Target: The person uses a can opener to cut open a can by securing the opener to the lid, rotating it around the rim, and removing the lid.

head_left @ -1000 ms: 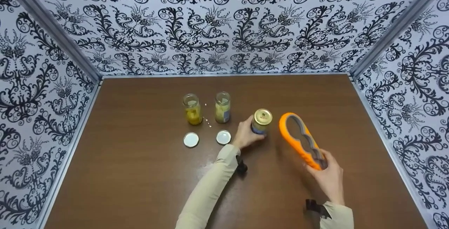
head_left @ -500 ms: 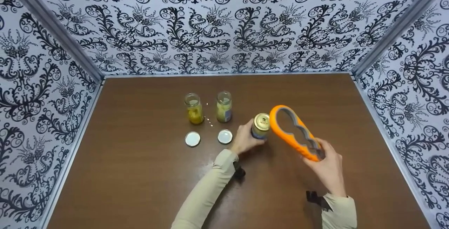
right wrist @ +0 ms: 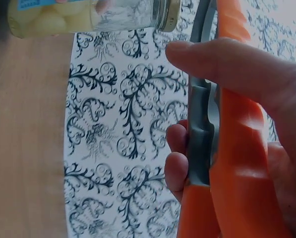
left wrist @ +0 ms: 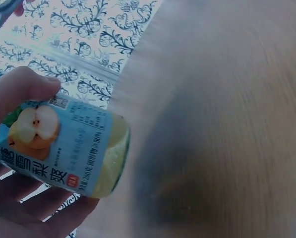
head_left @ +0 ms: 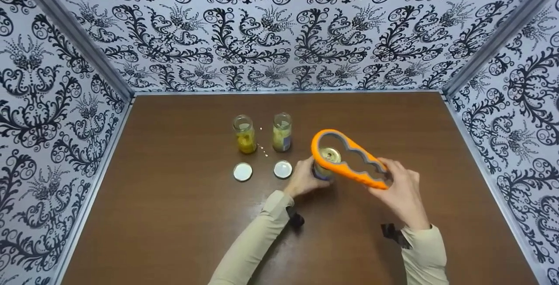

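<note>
My left hand (head_left: 304,177) grips a glass jar of fruit (left wrist: 63,146) with a blue pear label; its gold lid (right wrist: 173,15) is on. In the left wrist view the jar's base is off the table, with a shadow below. My right hand (head_left: 401,191) holds an orange jar opener (head_left: 344,170) with a grey scalloped inner edge. In the head view the opener's wide loop overlaps the gold lid, which shows through the opening. Seen from the right wrist, the opener is just beyond the lid's top, with a small gap between them.
Two lidless jars stand to the left, one with yellow contents (head_left: 246,140), one with paler contents (head_left: 281,136). Before them lie two lids, a left lid (head_left: 243,172) and a right lid (head_left: 283,169). Small pale bits lie between the jars. Patterned walls enclose the brown table (head_left: 174,215).
My right hand has carried the jar opener leftward and up until its loop overlaps the lid. The held jar has shifted slightly nearer to me in the head view.
</note>
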{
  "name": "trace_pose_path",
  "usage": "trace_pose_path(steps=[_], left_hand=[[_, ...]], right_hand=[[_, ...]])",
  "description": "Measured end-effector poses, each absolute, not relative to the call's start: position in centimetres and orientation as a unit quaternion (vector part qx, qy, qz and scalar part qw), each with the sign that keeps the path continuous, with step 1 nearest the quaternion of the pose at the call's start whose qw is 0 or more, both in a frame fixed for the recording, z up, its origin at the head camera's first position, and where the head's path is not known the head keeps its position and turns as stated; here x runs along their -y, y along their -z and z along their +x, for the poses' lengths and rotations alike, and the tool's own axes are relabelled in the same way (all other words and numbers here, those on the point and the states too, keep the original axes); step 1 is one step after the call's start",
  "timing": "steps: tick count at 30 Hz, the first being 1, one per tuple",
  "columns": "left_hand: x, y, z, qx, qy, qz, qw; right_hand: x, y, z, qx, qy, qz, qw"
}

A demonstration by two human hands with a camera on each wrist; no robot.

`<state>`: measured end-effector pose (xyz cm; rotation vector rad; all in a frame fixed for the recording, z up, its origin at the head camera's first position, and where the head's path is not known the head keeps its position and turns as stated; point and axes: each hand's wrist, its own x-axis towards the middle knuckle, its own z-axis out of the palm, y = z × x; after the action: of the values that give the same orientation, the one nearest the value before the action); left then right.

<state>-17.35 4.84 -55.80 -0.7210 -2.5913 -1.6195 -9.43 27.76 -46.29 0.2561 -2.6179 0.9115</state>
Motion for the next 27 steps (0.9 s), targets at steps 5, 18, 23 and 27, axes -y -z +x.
trace_pose_path(steps=[5,18,23,27], left_hand=[[-4.5,55.4,-16.6,0.812,0.529,-0.246,-0.011],[-4.0,55.2,-14.8,0.785,0.572,-0.234,-0.036],[-3.8,55.4,-14.2,0.789,0.568,-0.236,-0.014],[-3.5,55.4,-14.0,0.794,0.562,-0.233,-0.001]], right_hand=[[-26.9,45.7,-10.1,0.928,-0.305,0.132,0.171],[-24.8,45.5,-10.4,0.934,-0.278,0.171,0.147],[-24.0,45.6,-10.4,0.940,-0.261,0.171,0.141],[-23.5,45.8,-10.4,0.944,-0.248,0.169,0.138]])
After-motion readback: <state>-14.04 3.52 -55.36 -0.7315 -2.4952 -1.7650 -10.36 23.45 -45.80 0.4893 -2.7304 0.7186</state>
